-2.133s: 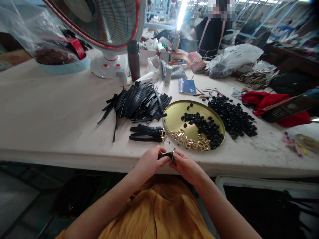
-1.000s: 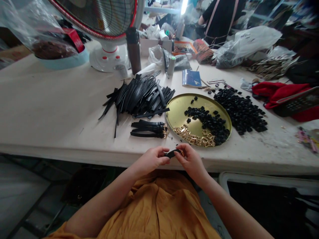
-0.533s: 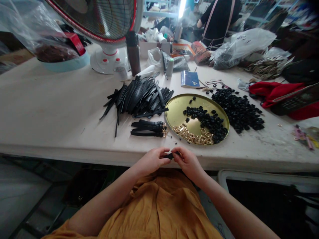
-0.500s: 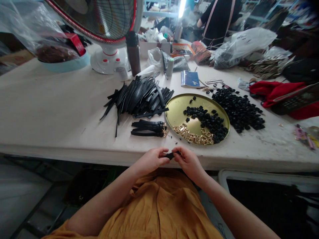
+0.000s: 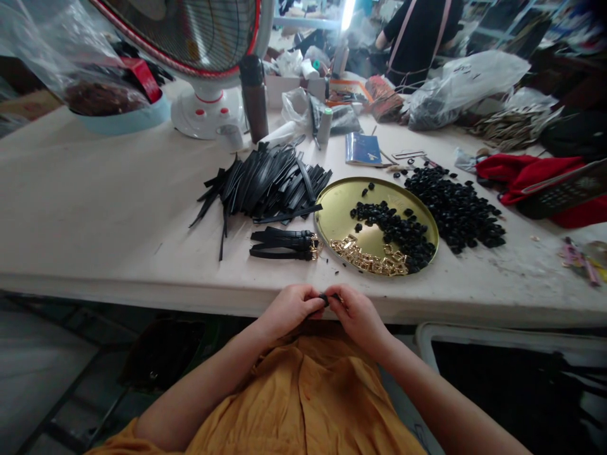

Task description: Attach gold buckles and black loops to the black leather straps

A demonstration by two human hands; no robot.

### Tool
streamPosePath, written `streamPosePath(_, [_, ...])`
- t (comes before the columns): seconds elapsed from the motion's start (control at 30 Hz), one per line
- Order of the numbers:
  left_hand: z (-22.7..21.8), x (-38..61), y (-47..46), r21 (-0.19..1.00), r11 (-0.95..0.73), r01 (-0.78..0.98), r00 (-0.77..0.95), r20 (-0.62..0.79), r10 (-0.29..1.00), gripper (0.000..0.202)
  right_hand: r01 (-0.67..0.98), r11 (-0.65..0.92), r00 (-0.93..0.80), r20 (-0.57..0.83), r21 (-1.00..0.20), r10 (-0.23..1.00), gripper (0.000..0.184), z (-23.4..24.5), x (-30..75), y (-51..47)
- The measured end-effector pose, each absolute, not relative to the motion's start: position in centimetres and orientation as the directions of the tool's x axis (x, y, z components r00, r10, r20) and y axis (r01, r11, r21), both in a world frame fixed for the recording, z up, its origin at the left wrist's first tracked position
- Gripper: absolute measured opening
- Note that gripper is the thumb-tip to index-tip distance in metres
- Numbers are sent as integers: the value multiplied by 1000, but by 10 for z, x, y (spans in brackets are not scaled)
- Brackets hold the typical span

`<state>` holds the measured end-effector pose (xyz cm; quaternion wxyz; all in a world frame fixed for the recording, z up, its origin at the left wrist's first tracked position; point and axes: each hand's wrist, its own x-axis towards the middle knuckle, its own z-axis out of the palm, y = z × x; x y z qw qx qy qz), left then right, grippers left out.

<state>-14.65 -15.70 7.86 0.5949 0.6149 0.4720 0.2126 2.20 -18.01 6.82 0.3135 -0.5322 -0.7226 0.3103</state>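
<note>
At the table's front edge my left hand [image 5: 294, 306] and my right hand [image 5: 353, 308] meet, both closed on one black strap [image 5: 324, 299]. Fingers cover most of it, and a small gold glint shows by the right fingertips. Just beyond lie several black straps with gold buckles [image 5: 283, 244], stacked neatly. Behind them spreads a heap of loose black straps [image 5: 265, 183]. A round gold tray [image 5: 339, 199] holds gold buckles [image 5: 367, 258] and small black loops [image 5: 393, 222]. To its right is a larger pile of black loops [image 5: 458, 212].
A fan [image 5: 206, 114], a dark bottle [image 5: 255, 101], a thread spool [image 5: 325, 126] and a blue booklet [image 5: 363, 150] stand or lie farther back. Red cloth [image 5: 516, 174] is at the right. A white-rimmed bin [image 5: 424, 335] sits below the table. A person [image 5: 417, 44] is across the table.
My hands have closed in on the strap, the left one moving slightly right, so less of it shows between them. Objects on the table stay where they were.
</note>
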Motion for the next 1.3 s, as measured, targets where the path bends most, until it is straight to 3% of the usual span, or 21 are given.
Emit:
streamPosePath(0.23, [98,-158,-150,883,21,468,449,-258,855,22,372,14,-109,-29,-928,994,24,69,22,-168])
streamPosePath(0.37, [106,-162,-135,850,-143,507,462,-128,877,22,109,-109,-169,-127,-988,977,28,75,6,-152])
streamPosePath(0.43, [107,-166,-123,786,-247,567,455,-48,889,23,53,-117,-160,-124,-992,979,30,75,-5,-140])
streamPosePath(0.53, [100,-178,-109,571,-349,743,390,53,919,27,266,44,-86,22,-963,996,27,68,-17,-123])
streamPosePath(0.6, [93,-188,-104,415,-373,830,360,114,926,25,552,234,-75,232,-800,970,22,61,-21,-115])
streamPosePath(0.67, [89,-197,-99,327,-398,857,357,180,917,21,733,341,-124,378,-588,918,21,53,-20,-109])
streamPosePath(0.73, [91,-203,-89,280,-405,870,342,247,907,23,782,367,-147,423,-504,894,21,47,-17,-107])
streamPosePath(0.8, [98,-206,-69,221,-373,901,310,274,910,25,782,366,-145,424,-504,894,22,43,-15,-106])
streamPosePath(0.93, [109,-204,-11,108,-270,957,248,182,951,23,777,375,-141,441,-505,886,20,41,-13,-107])
streamPosePath(1.17, [120,-202,7,173,-277,945,242,202,949,21,724,447,-147,516,-525,844,16,42,-7,-112])
streamPosePath(1.23, [133,-198,-15,373,-295,880,232,205,951,20,672,448,-109,519,-590,848,15,47,-6,-116])
streamPosePath(1.3, [144,-189,-44,753,-216,621,210,106,972,18,561,405,-48,461,-722,886,16,56,-7,-123])
